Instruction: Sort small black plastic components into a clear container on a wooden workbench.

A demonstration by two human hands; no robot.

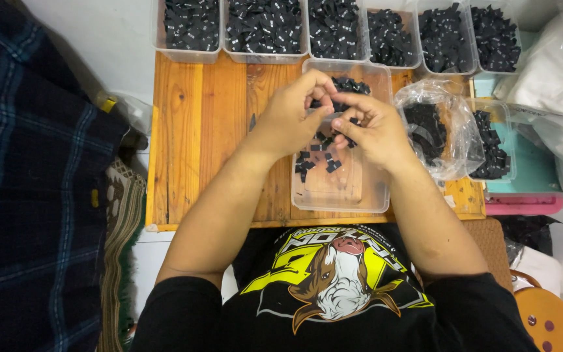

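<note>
Both hands over clear tray point(373, 195) on wooden table point(203, 130): left hand point(291, 114) and right hand point(373, 127) pinching small black tags point(353, 86) between fingertips. Loose tags scattered in tray below. Likely risk: loosened pinch dropping tags outside tray; elbow knocking bag point(434, 127) nearby.

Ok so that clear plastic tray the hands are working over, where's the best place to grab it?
Probably the near short rim of the clear tray, coming from the body side. That end is nearly bare, with its edge close to the table's front, while the left hand and right hand crowd the far end.
</note>
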